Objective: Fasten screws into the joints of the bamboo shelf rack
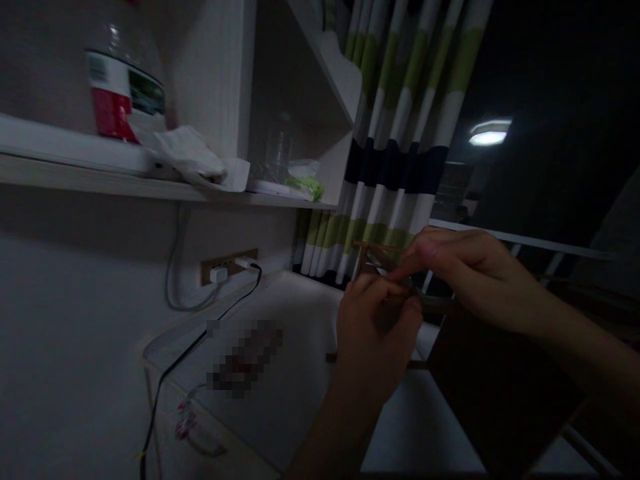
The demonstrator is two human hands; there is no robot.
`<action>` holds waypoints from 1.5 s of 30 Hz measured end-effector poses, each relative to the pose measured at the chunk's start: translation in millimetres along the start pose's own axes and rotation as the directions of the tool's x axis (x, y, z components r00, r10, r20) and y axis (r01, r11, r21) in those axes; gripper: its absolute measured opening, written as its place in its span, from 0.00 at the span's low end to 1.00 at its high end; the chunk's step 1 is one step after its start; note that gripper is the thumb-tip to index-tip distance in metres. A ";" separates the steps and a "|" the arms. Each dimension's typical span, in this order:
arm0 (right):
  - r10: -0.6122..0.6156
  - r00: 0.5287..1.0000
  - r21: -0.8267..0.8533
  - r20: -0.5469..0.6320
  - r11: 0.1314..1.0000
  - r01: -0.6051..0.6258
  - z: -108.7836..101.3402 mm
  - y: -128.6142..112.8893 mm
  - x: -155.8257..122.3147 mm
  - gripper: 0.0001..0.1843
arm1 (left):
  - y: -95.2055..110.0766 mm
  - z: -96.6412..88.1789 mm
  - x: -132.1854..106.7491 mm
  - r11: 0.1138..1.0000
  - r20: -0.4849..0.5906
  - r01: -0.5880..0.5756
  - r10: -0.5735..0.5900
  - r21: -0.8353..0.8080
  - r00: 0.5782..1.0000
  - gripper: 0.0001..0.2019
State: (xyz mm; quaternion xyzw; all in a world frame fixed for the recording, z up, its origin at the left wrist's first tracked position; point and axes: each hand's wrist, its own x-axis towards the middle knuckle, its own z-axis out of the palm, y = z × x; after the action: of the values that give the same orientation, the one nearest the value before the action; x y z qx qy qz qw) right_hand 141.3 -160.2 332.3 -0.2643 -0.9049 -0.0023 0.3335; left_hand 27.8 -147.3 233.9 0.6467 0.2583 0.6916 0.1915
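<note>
My left hand (377,327) is closed, its fingers curled against a thin brown wooden-looking frame (361,257). Just above and to the right, my right hand (465,273) comes in with fingers bent down in a pinch, its tips close to those of my left hand. What sits between the right fingertips is hidden and too dark to name. Below my left hand, a narrow brown bar (417,365) crosses behind the wrist; whether it belongs to the frame I cannot tell.
On the left, a white shelf (200,190) holds a labelled bottle (113,93), crumpled paper (193,153) and a green wrapper (305,187). A wall socket (230,265) feeds a black cable (200,337) across the white tabletop (300,387). A striped curtain (395,133) hangs behind; a dark brown panel (490,380) stands right.
</note>
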 end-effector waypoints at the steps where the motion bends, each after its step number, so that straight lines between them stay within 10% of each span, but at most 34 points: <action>1: 0.019 1.000 0.000 -0.004 1.000 -0.019 0.3 0.5 0.2 0.21 | 0.2 -0.1 0.1 1.000 -0.002 0.001 -0.001 0.001 1.000 0.04; 26: 0.235 0.972 -0.092 -0.002 0.968 -0.235 -29.6 16.9 -29.2 0.11 | -0.6 1.9 -1.2 1.000 -0.039 -0.004 0.004 -0.001 0.999 0.02; 45: 0.008 0.970 -0.014 0.244 1.000 -0.004 -26.1 -4.2 -13.0 0.10 | -0.4 1.1 -0.5 1.000 -0.039 -0.007 0.008 0.018 0.999 0.03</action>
State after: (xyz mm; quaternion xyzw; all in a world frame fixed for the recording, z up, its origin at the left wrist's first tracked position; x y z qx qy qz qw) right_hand 163.3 -174.7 345.4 -0.2675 -0.9382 0.0252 0.2181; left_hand 28.9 -147.1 233.3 0.6356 0.2659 0.7026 0.1781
